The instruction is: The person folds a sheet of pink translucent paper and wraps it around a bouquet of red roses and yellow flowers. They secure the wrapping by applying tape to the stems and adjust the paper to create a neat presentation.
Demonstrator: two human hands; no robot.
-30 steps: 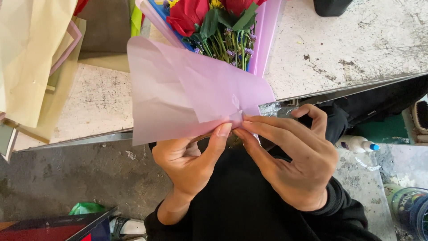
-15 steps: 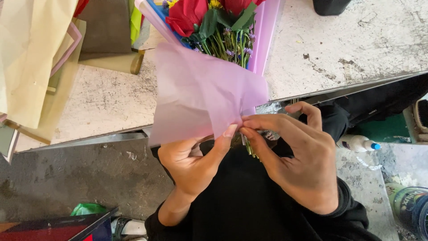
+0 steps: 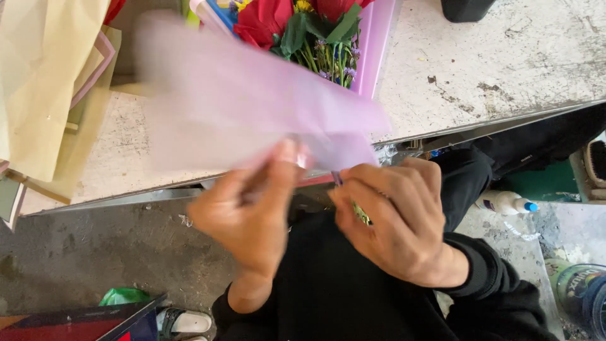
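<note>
My left hand (image 3: 249, 211) pinches the lower edge of a thin pink tissue sheet (image 3: 233, 107), which is blurred and spread wide above it. My right hand (image 3: 394, 218) grips the green stems (image 3: 361, 213) of a flower bunch at the sheet's lower right corner. Red flowers with green leaves (image 3: 297, 25) stick out above the sheet, lying against a purple wrapping sheet (image 3: 374, 47) on the worn white table (image 3: 505, 57).
Cream and beige paper sheets (image 3: 44, 82) hang over the table's left end. A white glue bottle with a blue cap (image 3: 505, 203) lies on the floor at right, by a round tin (image 3: 584, 293). A dark box (image 3: 82, 322) and a sandal (image 3: 186, 322) sit at bottom left.
The pink sheet has swung out and spread to the left, now blurred. My left hand has shifted left and apart from my right hand, which stays on the stems.
</note>
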